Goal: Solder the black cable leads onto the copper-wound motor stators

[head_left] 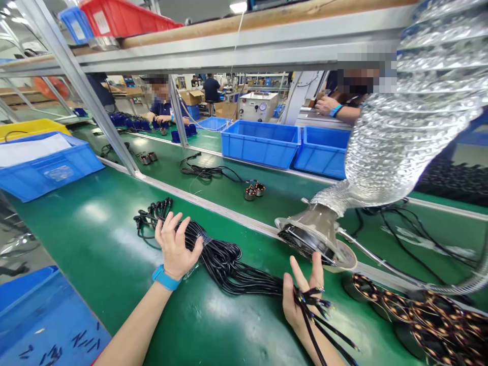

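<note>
A long bundle of black cables (229, 264) lies across the green bench, with plugs at its far left end and loose wire ends at the right. My left hand (177, 249), wearing a blue wristband, is at the plug end with its fingers spread, touching or just over the bundle. At the other end, my right hand (305, 295) is palm up with its fingers apart, and the wire ends lie across it. Clear plastic wrap shows around the bundle beside my left hand.
A fume hood (312, 231) on a silver duct (396, 117) hangs at the right, above copper-wound stators (427, 315). Blue bins (261, 145) line the far side. A metal post (91, 96) rises at left. People sit opposite.
</note>
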Motion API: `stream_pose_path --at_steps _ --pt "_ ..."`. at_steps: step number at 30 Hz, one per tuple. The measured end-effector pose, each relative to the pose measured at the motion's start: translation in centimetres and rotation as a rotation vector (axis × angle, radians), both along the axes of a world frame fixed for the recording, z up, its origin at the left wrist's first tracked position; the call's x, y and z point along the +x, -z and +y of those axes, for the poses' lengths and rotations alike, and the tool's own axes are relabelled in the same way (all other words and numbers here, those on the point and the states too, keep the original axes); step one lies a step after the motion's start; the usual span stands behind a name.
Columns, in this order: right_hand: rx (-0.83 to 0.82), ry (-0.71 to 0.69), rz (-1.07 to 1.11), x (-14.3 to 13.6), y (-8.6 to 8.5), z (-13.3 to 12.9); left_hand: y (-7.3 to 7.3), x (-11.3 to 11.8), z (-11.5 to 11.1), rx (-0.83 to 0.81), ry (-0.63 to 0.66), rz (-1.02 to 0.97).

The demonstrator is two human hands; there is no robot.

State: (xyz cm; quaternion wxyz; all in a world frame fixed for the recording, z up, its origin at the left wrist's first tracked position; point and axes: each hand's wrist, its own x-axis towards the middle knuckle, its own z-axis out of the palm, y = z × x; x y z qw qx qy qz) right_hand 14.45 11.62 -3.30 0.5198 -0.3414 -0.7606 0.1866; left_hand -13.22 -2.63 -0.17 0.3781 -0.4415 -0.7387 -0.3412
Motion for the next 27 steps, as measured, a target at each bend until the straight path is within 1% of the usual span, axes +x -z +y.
stream_pose_path --at_steps 4,7,11,20,27 --pt "0.114 0.05 -0.029 -0.22 0.28 0.11 0.02 0.02 0.13 0.0 0.006 0.003" --pt "0.18 0.031 -0.072 -0.14 0.27 0.15 0.05 0.01 0.2 0.008 0.026 -0.018" --pt "0.163 -0.012 -0.103 0.14 -0.14 -0.09 0.16 -0.03 0.28 0.008 0.034 -0.022" --pt "0.136 0.0 -0.106 0.17 -0.12 -0.25 0.38 -0.18 0.29 -0.01 0.018 -0.032" --pt "0.142 -0.065 -0.06 0.1 -0.32 0.1 0.21 -0.33 0.21 -0.013 -0.002 -0.045"
